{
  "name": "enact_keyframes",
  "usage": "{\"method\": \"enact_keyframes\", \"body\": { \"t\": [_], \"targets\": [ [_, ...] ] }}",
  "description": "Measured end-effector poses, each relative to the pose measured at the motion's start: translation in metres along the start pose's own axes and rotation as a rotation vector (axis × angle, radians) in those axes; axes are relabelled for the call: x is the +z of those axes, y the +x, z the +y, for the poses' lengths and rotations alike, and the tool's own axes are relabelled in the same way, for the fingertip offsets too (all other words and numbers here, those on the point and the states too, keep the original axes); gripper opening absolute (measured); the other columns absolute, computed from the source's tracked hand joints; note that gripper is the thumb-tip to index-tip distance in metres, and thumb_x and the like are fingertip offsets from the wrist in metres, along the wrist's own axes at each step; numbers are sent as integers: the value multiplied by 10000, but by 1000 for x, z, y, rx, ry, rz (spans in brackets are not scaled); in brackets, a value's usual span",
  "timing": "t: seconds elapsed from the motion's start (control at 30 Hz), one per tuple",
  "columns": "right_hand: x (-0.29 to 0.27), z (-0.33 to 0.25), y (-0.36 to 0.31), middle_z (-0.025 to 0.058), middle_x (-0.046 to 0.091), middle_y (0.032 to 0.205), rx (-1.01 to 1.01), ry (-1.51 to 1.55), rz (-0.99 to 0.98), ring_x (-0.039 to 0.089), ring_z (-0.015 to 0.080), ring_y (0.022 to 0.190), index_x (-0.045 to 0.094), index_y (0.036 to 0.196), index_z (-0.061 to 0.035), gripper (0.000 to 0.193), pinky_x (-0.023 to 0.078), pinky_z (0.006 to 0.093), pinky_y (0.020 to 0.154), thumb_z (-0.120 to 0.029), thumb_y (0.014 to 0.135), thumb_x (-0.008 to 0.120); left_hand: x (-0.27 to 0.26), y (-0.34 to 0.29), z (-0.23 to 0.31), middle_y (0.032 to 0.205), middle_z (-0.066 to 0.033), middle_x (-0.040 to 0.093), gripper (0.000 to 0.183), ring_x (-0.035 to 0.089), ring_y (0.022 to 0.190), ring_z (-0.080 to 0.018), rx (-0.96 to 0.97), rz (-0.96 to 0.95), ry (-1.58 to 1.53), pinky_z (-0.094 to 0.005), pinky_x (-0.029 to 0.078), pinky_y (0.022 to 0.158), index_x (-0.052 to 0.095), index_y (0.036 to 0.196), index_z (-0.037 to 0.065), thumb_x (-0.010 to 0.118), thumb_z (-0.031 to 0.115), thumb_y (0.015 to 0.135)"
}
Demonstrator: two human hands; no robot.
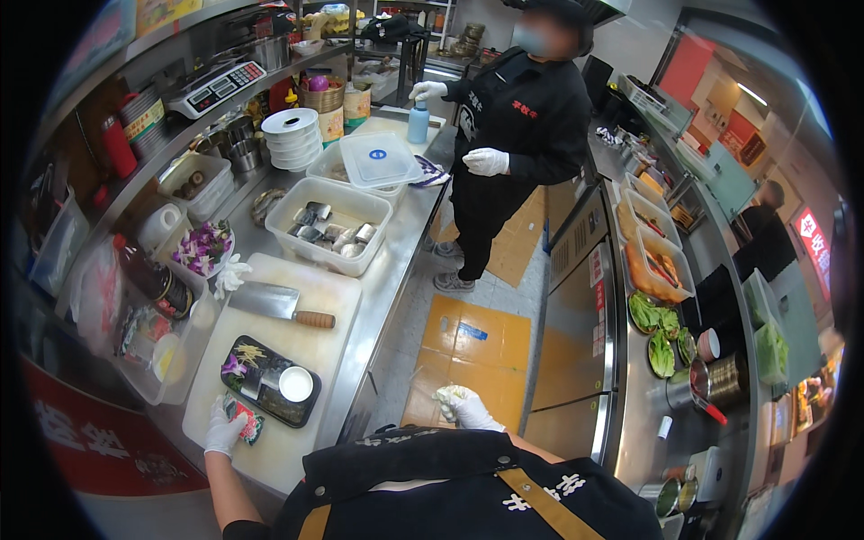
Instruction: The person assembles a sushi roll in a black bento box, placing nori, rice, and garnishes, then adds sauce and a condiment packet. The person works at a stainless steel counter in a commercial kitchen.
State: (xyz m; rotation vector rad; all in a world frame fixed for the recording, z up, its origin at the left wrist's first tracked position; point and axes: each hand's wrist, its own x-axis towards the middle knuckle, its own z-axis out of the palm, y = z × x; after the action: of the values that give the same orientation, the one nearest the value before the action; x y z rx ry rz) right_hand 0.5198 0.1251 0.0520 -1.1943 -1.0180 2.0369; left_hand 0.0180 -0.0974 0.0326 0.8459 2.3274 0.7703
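My left hand (223, 430), in a white glove, closes on a small red, green and white packet (245, 419) at the near edge of the white cutting board (335, 310). Just beyond it lies a black tray (277, 413) with a purple flower (234, 366), pale thin strips, dark pieces and a small white round cup (295, 384). A cleaver (266, 301) with a wooden handle rests farther up the board. My gloved right hand (468, 409) hangs over the floor, right of the counter, its fingers curled in. Whether anything is inside them I cannot make out.
Beyond the board stands a clear tub (371, 241) of fish pieces, near stacked white plates (292, 135). A bowl of purple flowers (202, 247) and a bin with a dark bottle (160, 279) are left. A co-worker (526, 108) stands ahead in the aisle, beside the right-hand counter (630, 396).
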Motion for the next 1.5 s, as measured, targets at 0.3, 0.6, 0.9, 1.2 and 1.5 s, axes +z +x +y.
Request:
{"method": "enact_keyframes", "body": {
  "t": [0.3,0.6,0.9,1.2,1.5],
  "targets": [
    [7,18,-18,-16,561,654,5,36,23,460,66,523,692,930,-44,167,327,214,469,-202,947,639,2,-1,14,1455,-251,401,981,363,1367,-389,82,91,331,-390,302,1140,325,1486,14,799,308,679],
    [15,29,-30,-18,563,660,-19,79,24,468,70,528,691,938,-44,164,339,209,472,-201,946,646,-9,1,19,1408,-240,451,1001,436,1295,-388,86,30,321,-389,352,1101,336,1474,-6,820,323,661],
    [24,41,-35,-27,574,679,-18,-17,59,461,56,540,689,936,-51,158,340,214,482,-201,948,642,-17,-25,35,1355,-258,508,973,521,1221,-396,-9,4,456,-410,422,1040,342,1473,1,768,429,710],
    [50,32,-27,-32,566,661,-10,46,3,458,56,519,679,910,-63,160,333,203,475,-212,955,642,-33,-56,37,1483,-248,370,839,322,1377,-446,321,-76,639,-463,315,1129,392,1460,90,741,352,743],
    [67,20,-23,-32,590,684,3,40,-8,483,42,543,672,915,-72,139,339,192,479,-205,948,651,-41,-35,20,1504,-181,371,742,272,1397,-460,602,-299,710,-469,266,1160,413,1457,142,690,301,788]
  ]
}}
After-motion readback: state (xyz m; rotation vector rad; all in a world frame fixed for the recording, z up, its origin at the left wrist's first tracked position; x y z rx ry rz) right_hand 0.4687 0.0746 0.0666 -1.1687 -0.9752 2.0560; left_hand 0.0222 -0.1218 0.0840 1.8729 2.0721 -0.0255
